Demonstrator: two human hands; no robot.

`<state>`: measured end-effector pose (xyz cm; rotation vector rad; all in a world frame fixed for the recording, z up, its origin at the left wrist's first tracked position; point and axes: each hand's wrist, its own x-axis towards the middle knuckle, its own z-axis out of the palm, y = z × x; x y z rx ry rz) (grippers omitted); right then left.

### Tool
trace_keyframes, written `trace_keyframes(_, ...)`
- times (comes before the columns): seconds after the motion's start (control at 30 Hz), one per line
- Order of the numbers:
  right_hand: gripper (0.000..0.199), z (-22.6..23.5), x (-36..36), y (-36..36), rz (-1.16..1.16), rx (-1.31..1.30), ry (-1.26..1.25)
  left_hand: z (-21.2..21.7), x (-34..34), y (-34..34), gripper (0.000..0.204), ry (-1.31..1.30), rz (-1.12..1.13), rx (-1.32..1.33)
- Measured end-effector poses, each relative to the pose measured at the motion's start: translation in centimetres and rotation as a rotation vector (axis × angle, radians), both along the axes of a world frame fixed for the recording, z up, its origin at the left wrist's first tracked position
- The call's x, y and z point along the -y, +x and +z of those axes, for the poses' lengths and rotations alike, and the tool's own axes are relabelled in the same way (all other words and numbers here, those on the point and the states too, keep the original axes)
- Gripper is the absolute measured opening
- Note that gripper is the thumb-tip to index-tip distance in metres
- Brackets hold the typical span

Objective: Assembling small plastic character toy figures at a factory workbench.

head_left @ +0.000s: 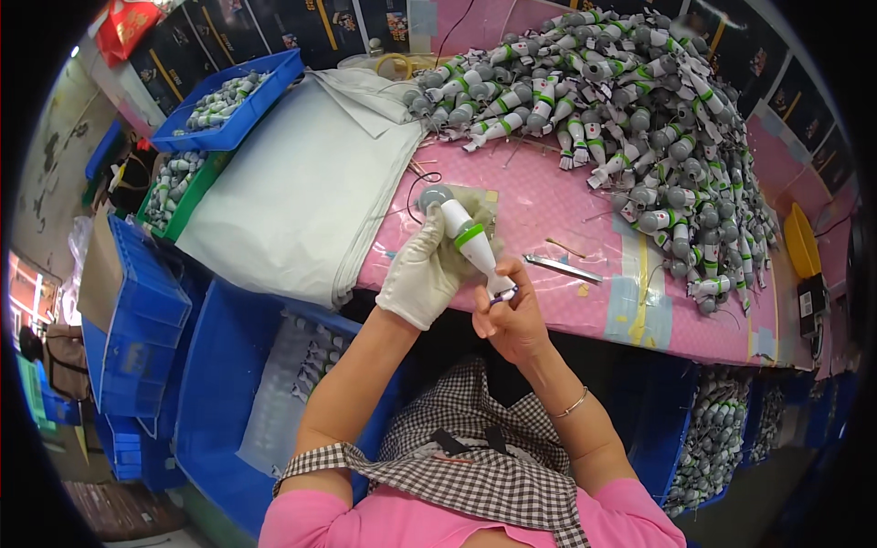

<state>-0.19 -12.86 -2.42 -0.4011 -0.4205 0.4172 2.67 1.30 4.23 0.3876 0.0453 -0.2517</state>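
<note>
My left hand (418,276), in a white glove, is wrapped round a white and grey toy limb (470,237) with a bright green band and a round grey end. The limb tilts, its grey ball at the upper left and its narrow white end toward me. At that narrow end my bare right hand (513,320) pinches with thumb and finger, close to a small dark bluish detail. A thin dark wire (411,196) loops beside the ball. On the pink table (548,215) just right of my hands lie metal tweezers (564,268).
A large heap of similar toy limbs (594,100) covers the far right of the table. White sheets (292,183) are stacked at left, beside blue (260,100) and green (203,192) trays of limbs. Blue bins (219,384) stand below the table edge. A yellow container (801,239) sits far right.
</note>
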Motion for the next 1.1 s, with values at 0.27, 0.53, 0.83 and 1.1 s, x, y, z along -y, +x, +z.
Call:
trace_keyframes(0.27, 0.040, 3.7, 2.6, 0.3, -0.417, 0.824, -1.019, -1.9, -1.4, 0.1, 0.054, -0.010, -0.255, 0.019)
trace_keyframes(0.53, 0.029, 4.3, 4.4, 4.6, -0.403, -0.256, -0.775, -3.3, -0.1, -4.2, 0.061, 0.662, -0.203, 0.062)
trace_keyframes(0.83, 0.028, 3.1, 5.0, 5.3, -0.288, -0.354, -0.565, -2.9, -0.5, -5.8, 0.043, 0.910, -0.303, 0.000)
trace_keyframes(1.1, 0.015, 0.7, 3.5, 9.4, -0.510, 0.216, -1.320, -2.3, -0.4, -2.6, 0.035, 0.843, -0.072, -0.041)
